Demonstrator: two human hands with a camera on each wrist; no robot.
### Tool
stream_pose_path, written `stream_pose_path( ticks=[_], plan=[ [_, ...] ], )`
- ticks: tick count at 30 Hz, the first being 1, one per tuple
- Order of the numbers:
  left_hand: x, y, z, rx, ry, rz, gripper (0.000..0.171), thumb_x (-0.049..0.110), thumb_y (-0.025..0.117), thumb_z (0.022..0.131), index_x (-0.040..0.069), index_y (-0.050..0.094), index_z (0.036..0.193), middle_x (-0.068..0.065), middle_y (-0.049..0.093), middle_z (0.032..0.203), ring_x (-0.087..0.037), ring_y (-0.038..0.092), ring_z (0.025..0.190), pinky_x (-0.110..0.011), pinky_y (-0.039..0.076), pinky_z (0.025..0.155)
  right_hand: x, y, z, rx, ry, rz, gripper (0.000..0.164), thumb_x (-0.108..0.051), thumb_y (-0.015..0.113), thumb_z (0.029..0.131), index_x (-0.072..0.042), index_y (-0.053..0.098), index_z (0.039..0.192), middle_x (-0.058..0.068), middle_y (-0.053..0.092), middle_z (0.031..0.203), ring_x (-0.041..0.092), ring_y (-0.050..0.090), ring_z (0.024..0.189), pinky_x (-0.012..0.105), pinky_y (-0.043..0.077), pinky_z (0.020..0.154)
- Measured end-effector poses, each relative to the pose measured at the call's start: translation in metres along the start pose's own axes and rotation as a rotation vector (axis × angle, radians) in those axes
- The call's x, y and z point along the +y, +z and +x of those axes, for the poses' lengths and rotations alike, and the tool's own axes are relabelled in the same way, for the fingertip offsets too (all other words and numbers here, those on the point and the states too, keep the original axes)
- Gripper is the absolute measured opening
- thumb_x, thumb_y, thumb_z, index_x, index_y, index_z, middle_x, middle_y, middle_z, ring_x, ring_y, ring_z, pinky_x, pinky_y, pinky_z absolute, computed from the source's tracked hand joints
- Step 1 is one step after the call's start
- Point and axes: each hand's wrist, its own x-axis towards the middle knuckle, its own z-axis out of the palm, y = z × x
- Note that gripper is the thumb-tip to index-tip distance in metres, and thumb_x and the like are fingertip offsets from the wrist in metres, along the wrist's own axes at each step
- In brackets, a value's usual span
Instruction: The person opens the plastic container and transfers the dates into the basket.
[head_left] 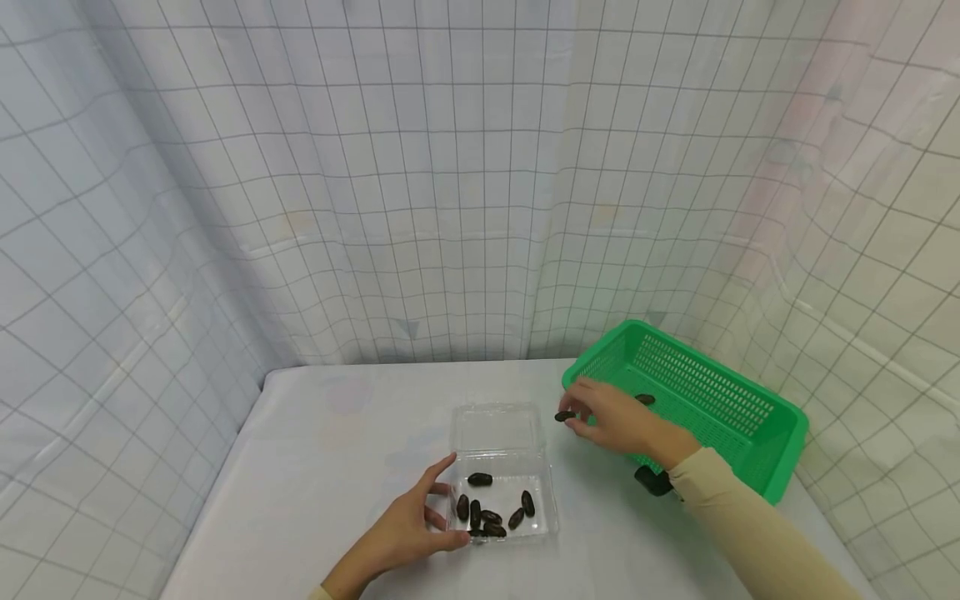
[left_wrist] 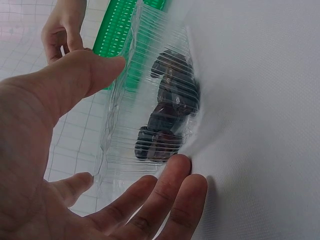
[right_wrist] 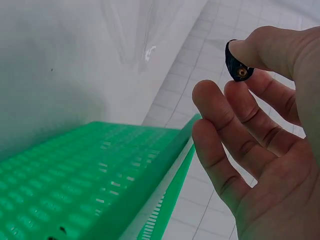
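Dates (head_left: 516, 518) lie loose in the clear box (head_left: 506, 493), which sits mid-bench between the side edges. From where I watch, its lid (head_left: 497, 429) is laid back toward the far edge of the bench (head_left: 360, 433), which I think leaves the tray bare to reach from above. One more date (head_left: 645, 399) rests in the green basket (head_left: 701, 375), set at the far right corner and slanting down the right edge, within the right arm's reach.

I read the left hand (head_left: 408, 525) as a light brace. It is spread wide round the box's near left corner, thumb over the near side, fingers along the left wall, so the thin plastic should not slide.

The right hand (head_left: 611, 417) pinches a single date (head_left: 565, 416) between thumb and fingertip, the other fingers loosely bent. That small grip seems to suit so small a thing. The right forearm slants in from the near right, across the basket's near side, and the held date hangs just past its left rim. I cannot tell whether any finger touches that rim.
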Motion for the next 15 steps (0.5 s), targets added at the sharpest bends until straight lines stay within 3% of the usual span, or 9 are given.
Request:
stream_pose_path(
  ticks=[8,15],
  plan=[
    [0.0,0.0,0.0,0.0,0.0,0.008,0.122,0.027,0.102,0.087,0.024,0.03,0.185,-0.024,0.068,0.156,-0.016,0.077,0.096,-0.034,0.055,0.075,0.016,-0.009,-0.007,0.028,0.076,-0.004,0.016,-0.008,0.084,0.106,-0.016,0.078,0.119,-0.005,0.074,0.113,0.006,0.07,0.097,0.032,0.063,0.087],
    [0.0,0.0,-0.001,-0.002,0.003,0.008,0.122,0.027,0.102,0.088,0.023,0.029,0.185,-0.026,0.068,0.156,-0.016,0.077,0.096,-0.034,0.055,0.075,0.027,-0.021,-0.012,0.073,0.075,0.006,0.015,-0.006,0.083,0.107,-0.011,0.079,0.12,-0.001,0.076,0.111,0.008,0.069,0.094,0.033,0.063,0.085]
  ],
)
